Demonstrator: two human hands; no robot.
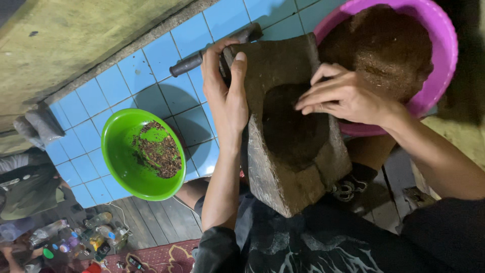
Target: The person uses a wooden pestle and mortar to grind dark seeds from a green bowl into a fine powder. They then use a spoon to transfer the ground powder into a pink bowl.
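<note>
On blue tiles, left hand grip closed on stone mortar, right hand open, fingertips in its hollow.

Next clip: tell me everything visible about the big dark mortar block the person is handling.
The mortar block is a heavy, rough-hewn piece, dark brown, looking like weathered wood or stone. A deep oval hollow is carved into its face. It is tipped up on its side, leaning toward the purple basin of brown ground material. The left hand clasps its far edge; the right hand's fingers reach into the hollow. Its near end rests against the person's lap.
</note>
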